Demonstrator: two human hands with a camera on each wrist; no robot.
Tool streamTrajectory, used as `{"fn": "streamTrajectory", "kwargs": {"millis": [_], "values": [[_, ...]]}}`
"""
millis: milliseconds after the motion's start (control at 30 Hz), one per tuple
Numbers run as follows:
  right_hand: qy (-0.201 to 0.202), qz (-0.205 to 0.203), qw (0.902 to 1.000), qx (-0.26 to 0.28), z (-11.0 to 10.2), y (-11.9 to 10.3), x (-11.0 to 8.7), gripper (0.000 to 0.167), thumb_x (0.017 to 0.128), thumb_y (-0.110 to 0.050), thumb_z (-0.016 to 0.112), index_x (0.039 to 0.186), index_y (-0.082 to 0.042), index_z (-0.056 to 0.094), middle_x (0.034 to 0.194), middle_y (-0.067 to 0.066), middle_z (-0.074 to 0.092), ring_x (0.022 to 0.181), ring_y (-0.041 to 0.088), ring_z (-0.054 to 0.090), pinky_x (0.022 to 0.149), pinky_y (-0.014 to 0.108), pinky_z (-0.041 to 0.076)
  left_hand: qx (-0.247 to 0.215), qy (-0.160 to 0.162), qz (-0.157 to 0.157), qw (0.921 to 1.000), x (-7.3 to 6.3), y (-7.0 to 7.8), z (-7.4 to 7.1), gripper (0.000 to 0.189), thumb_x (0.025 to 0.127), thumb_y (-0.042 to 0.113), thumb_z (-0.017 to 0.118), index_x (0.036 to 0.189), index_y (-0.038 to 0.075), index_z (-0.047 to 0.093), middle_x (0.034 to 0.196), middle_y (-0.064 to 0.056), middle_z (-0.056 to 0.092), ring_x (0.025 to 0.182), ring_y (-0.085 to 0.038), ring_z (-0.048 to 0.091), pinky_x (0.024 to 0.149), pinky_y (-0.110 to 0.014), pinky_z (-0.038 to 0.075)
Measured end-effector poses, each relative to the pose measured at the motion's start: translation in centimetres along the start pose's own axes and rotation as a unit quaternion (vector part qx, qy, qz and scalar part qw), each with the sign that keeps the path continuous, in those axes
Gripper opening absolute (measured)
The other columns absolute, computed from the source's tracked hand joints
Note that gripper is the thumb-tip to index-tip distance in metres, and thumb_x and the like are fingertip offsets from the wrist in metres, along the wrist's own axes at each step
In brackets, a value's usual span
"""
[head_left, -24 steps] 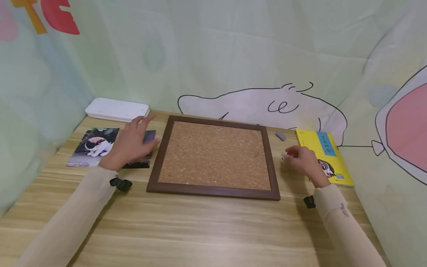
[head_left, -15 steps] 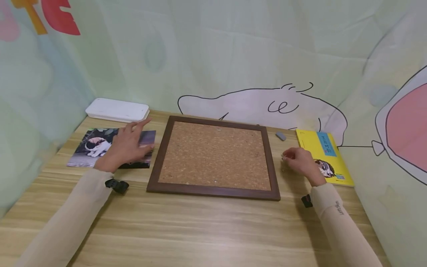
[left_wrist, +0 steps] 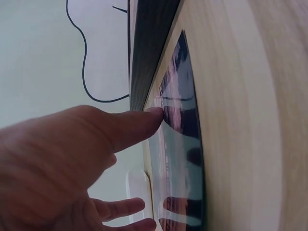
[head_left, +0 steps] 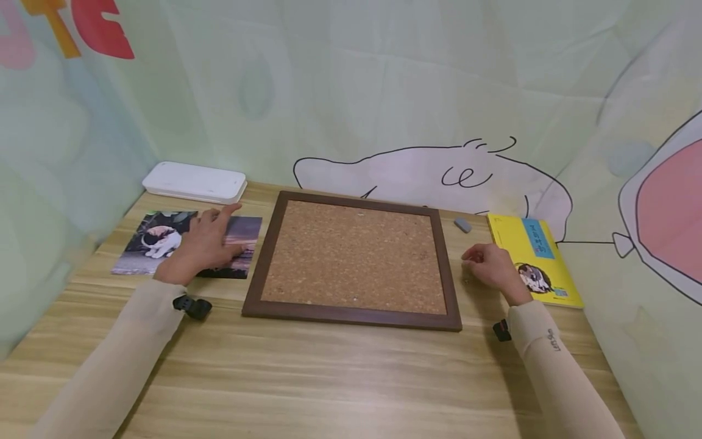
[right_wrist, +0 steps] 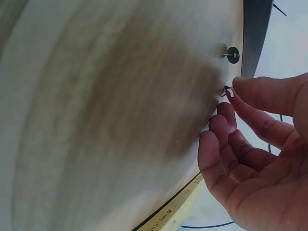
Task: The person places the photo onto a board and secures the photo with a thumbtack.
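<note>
My left hand (head_left: 200, 247) spreads over the glossy sunset photo (head_left: 245, 238), its thumb at the print's surface in the left wrist view. Partly covered by that hand, a cat photo (head_left: 159, 241) lies on the left. The brown-framed cork board (head_left: 356, 259) lies flat between my hands. To its right, my right hand (head_left: 490, 266) pinches a small thumbtack (right_wrist: 226, 89) between thumb and index finger, low at the table; the other fingers curl. Another thumbtack (right_wrist: 233, 55) lies on the wood close by, its pin sticking out sideways.
At the back left stands a white case (head_left: 194, 181). A grey eraser (head_left: 463, 225) lies beyond my right hand, and a yellow book (head_left: 534, 256) is at the right edge. A printed curtain (head_left: 384, 91) hangs behind the wooden table (head_left: 307, 378).
My left hand has shifted left and down onto the sunset photo, showing more of it. The right hand has moved slightly left, its fingertips closing at a thumbtack.
</note>
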State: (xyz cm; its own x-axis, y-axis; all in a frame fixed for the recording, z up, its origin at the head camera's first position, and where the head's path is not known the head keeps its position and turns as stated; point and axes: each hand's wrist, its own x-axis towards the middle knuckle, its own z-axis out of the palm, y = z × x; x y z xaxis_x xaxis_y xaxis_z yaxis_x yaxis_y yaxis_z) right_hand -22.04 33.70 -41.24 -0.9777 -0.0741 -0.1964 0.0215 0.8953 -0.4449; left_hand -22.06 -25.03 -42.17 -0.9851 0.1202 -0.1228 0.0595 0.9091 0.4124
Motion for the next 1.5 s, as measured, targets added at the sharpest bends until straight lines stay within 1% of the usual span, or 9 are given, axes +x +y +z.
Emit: {"fn": "streamTrajectory", "kwargs": {"millis": [367,600,767,967,1200,1267,1333,1433,1500], "values": [[0.008,0.021,0.9997,0.012,0.4,0.1,0.2,0.019,0.104,-0.014,0.065,0.114,0.0,0.073,0.105,0.017,0.069,0.095,0.028,0.058,0.081,0.034,0.045,-0.011,0.007,-0.002,0.9999,0.2,0.1,0.0,0.09,0.099,0.025,0.073,0.169,0.01,0.02,0.162,-0.049,0.018,0.147,-0.072,0.02,0.107,-0.086,0.032],[0.009,0.024,0.9993,0.027,0.4,0.3,0.0,0.02,0.106,-0.015,0.066,0.116,0.001,0.072,0.107,0.018,0.07,0.096,0.029,0.058,0.081,0.033,0.046,-0.007,0.029,-0.012,0.9995,0.2,0.1,0.1,0.092,0.096,0.031,0.077,0.166,0.002,0.025,0.151,-0.055,0.03,0.14,-0.075,0.028,0.108,-0.082,0.032],[0.014,0.037,0.9985,0.039,0.2,0.1,-0.2,0.022,0.107,-0.017,0.066,0.119,0.0,0.072,0.112,0.02,0.071,0.099,0.03,0.058,0.083,0.033,0.046,-0.008,0.043,-0.015,0.9989,0.0,0.1,0.0,0.091,0.094,0.033,0.079,0.163,-0.001,0.029,0.142,-0.054,0.04,0.135,-0.073,0.034,0.108,-0.079,0.034],[0.041,0.024,0.998,0.042,0.0,-0.5,-0.5,0.022,0.107,-0.015,0.064,0.119,0.001,0.073,0.116,0.022,0.072,0.099,0.031,0.059,0.083,0.033,0.047,-0.027,0.059,-0.014,0.9978,0.2,-0.6,-0.2,0.084,0.094,0.027,0.078,0.16,-0.002,0.033,0.14,-0.051,0.039,0.131,-0.066,0.038,0.104,-0.078,0.038],[0.051,0.008,0.9973,0.051,-0.1,-1.2,-0.8,0.021,0.108,-0.015,0.063,0.118,0.0,0.073,0.117,0.023,0.073,0.1,0.031,0.061,0.084,0.032,0.049,-0.04,0.09,0.007,0.9951,0.8,-2.1,-0.8,0.061,0.096,0.01,0.064,0.153,-0.002,0.045,0.134,-0.046,0.052,0.121,-0.06,0.051,0.099,-0.074,0.044],[0.051,0.006,0.9973,0.053,-0.1,-1.4,-0.9,0.022,0.108,-0.016,0.063,0.118,0.0,0.073,0.118,0.023,0.074,0.101,0.032,0.062,0.085,0.033,0.049,-0.056,0.093,0.007,0.9941,0.9,-2.5,-1.0,0.058,0.096,0.007,0.06,0.152,-0.001,0.048,0.135,-0.043,0.054,0.116,-0.056,0.055,0.091,-0.068,0.048],[0.054,0.006,0.9972,0.052,0.0,-1.6,-1.0,0.021,0.108,-0.016,0.063,0.118,0.0,0.073,0.118,0.022,0.074,0.101,0.032,0.063,0.086,0.033,0.05,-0.075,0.09,0.004,0.9931,0.9,-2.6,-1.3,0.057,0.097,0.006,0.057,0.153,0.0,0.049,0.136,-0.04,0.055,0.11,-0.051,0.058,0.08,-0.057,0.052],[0.059,0.003,0.9968,0.054,0.0,-2.1,-1.1,0.022,0.108,-0.015,0.063,0.12,0.0,0.073,0.118,0.023,0.074,0.102,0.032,0.063,0.086,0.033,0.05,-0.101,0.08,-0.009,0.9917,0.8,-2.7,-1.5,0.057,0.1,0.008,0.055,0.155,0.002,0.048,0.139,-0.038,0.053,0.105,-0.046,0.06,0.068,-0.04,0.049],[0.063,0.001,0.9965,0.056,-0.1,-2.3,-1.1,0.021,0.108,-0.015,0.063,0.12,0.0,0.073,0.118,0.022,0.074,0.102,0.031,0.063,0.086,0.032,0.05,-0.123,0.073,-0.017,0.9896,0.8,-2.6,-1.7,0.057,0.1,0.009,0.055,0.157,0.003,0.048,0.142,-0.037,0.052,0.104,-0.044,0.062,0.064,-0.035,0.049]]}}
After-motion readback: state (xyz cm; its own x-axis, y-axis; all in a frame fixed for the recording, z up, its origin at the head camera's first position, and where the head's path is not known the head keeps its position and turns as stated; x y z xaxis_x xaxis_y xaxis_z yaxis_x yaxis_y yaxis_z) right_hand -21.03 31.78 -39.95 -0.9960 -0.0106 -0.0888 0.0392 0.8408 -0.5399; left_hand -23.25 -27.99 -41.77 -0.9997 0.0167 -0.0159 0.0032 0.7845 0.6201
